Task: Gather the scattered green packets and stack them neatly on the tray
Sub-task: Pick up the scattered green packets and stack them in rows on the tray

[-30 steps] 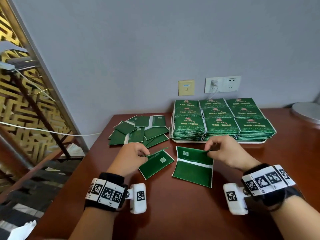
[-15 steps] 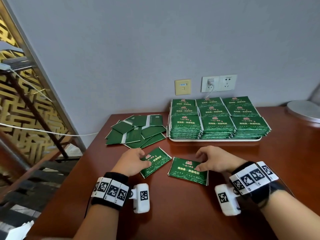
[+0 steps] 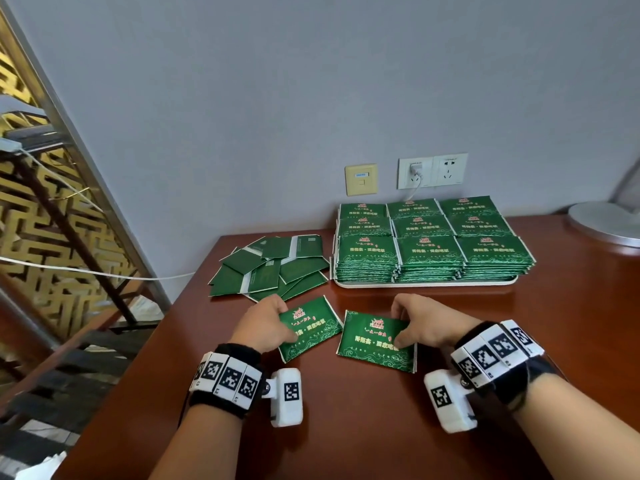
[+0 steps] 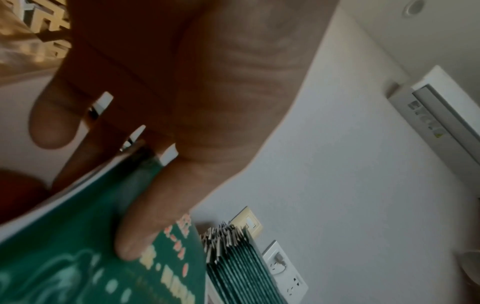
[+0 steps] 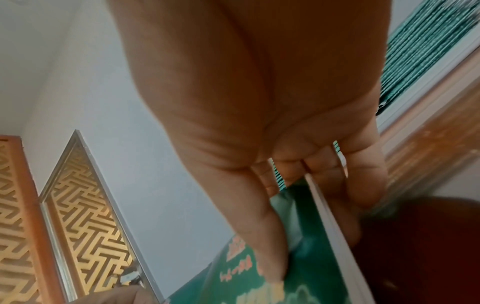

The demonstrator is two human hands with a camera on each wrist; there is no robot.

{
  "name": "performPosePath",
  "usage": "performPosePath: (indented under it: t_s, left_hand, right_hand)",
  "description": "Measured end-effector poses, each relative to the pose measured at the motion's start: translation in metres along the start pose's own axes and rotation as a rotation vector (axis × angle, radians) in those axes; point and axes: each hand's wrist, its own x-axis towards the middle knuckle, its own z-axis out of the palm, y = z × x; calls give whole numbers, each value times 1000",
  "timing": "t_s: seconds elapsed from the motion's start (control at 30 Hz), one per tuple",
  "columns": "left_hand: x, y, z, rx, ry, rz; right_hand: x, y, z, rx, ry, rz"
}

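Two green packets lie face up on the brown table in front of me. My left hand grips the left packet at its left edge, thumb on the printed face and fingers under it. My right hand pinches the right packet at its upper right edge, thumb on top. A loose pile of green packets lies back side up at the table's far left. The white tray against the wall carries tidy rows of stacked green packets.
A grey round lamp base stands at the far right of the table. Wall sockets with a plugged cable sit above the tray. A gold lattice screen and a stair drop lie past the table's left edge.
Both packets were flipped from back side up to printed face up and laid flat. Both hands now grip their packets at the edges.
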Motion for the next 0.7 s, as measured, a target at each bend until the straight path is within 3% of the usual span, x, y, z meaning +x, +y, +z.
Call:
performPosePath:
  t_s: [0.3, 0.57, 0.7]
  left_hand:
    - [12, 39, -22, -282, 73, 180]
    - [61, 99, -30, -533, 167, 202]
    - [97, 124, -22, -586, 192, 188]
  right_hand:
    - [-3, 11, -53, 352, 241, -191]
    - [11, 36, -125, 546, 526, -156]
    - [39, 58, -150, 516, 561, -96]
